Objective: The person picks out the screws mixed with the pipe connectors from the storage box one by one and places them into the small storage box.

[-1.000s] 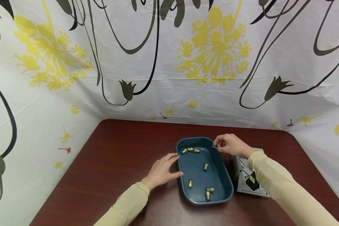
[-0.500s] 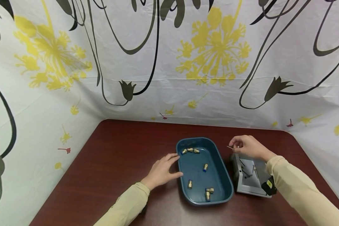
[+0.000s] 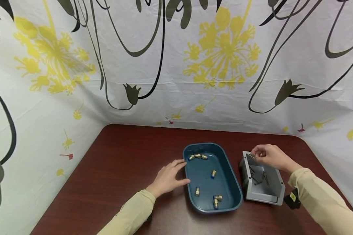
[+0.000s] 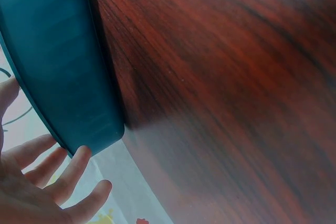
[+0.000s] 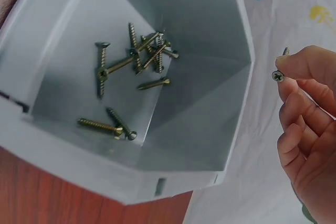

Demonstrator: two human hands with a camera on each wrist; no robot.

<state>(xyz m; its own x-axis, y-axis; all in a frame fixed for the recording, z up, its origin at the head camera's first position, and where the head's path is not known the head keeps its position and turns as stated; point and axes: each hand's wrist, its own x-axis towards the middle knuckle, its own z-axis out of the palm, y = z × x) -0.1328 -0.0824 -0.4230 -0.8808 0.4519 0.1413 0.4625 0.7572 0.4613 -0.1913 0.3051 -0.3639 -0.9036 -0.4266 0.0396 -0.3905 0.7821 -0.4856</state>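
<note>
In the head view my right hand point(image 3: 273, 158) is over the far end of a grey box point(image 3: 263, 196). Its thumb and fingers pinch a screw point(image 5: 278, 76), whose cross-slotted head faces the right wrist camera. Several more screws point(image 5: 152, 83) lie loose on the box floor. My left hand point(image 3: 168, 178), fingers spread, touches the left rim of a blue tray point(image 3: 226, 182); the left wrist view shows its fingertips at the tray's outer wall. Inside the tray are several brass fittings point(image 3: 213, 174) with blue ends, some grouped at the far left.
The tray and the box stand side by side on a dark red-brown wooden table point(image 3: 135, 147), with a narrow gap between them. Behind and to the left hangs a white cloth point(image 3: 170, 98) with flower prints. A black wrist camera point(image 3: 293, 199) sits beside the box's near right corner.
My right hand has moved right with the screw, from the tray's far right rim to above the grey box. The left hand and the fittings have stayed put.
</note>
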